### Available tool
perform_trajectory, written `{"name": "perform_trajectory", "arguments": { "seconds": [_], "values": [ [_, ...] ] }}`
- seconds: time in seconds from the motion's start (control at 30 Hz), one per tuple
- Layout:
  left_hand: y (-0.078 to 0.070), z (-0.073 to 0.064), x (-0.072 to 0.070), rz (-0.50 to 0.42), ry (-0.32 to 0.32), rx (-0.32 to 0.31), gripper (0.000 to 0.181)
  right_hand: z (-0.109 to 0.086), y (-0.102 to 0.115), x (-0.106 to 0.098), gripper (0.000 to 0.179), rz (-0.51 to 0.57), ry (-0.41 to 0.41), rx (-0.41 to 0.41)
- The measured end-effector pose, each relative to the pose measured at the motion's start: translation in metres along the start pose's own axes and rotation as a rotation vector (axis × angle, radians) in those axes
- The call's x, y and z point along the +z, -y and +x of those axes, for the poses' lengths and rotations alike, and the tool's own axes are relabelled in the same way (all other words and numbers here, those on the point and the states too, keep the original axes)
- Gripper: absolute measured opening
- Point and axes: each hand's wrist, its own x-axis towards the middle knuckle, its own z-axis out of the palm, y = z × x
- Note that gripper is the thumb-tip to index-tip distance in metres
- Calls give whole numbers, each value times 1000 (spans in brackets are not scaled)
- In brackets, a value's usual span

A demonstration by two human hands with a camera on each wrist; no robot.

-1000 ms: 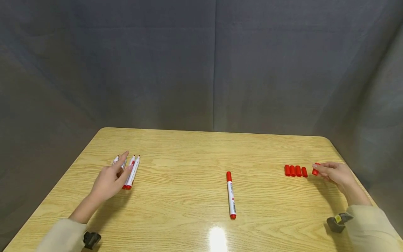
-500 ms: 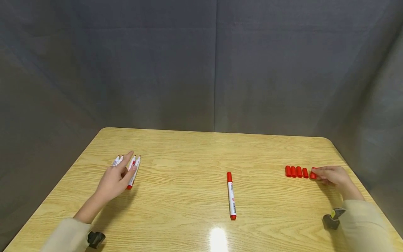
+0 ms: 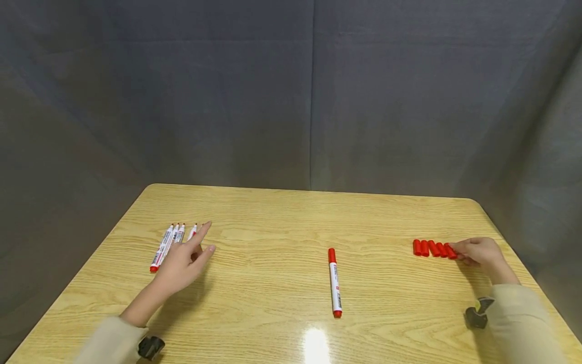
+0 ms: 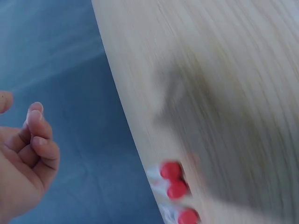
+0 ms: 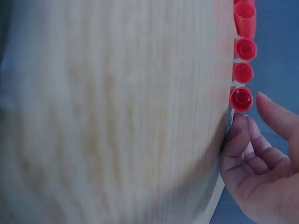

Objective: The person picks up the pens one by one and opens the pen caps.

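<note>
In the head view my left hand (image 3: 182,265) hovers over uncapped white markers (image 3: 162,250) at the table's left. Index finger and thumb point forward, apart, with nothing between them; the hand covers part of the markers. Red marker ends (image 4: 176,189) show beyond it in the left wrist view. My right hand (image 3: 483,255) is at the right end of a row of red marker caps (image 3: 425,247). Its fingertips touch the last cap (image 5: 241,99); in the right wrist view the thumb stands a little off that cap, the other fingers bent beside it.
A capped red-and-white marker (image 3: 335,285) lies mid-table, pointing away from me. The wooden table (image 3: 254,227) ends at a back edge before a dark grey curtain (image 3: 227,101).
My right hand has brought the last cap left against the row, and the right-hand caps now lie slanted, close together. My left hand has slid right across the markers, uncovering the leftmost ones.
</note>
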Motion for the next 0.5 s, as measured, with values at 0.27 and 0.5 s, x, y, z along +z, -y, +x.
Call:
{"name": "perform_trajectory", "arguments": {
  "seconds": [0.27,0.5],
  "values": [
    [-27,9,23,-114,78,5,54,-12,6,-4,44,23,-48,-5],
    [-44,11,36,-203,149,-48,64,-21,14,-8,49,-12,-81,-64]
  ]
}}
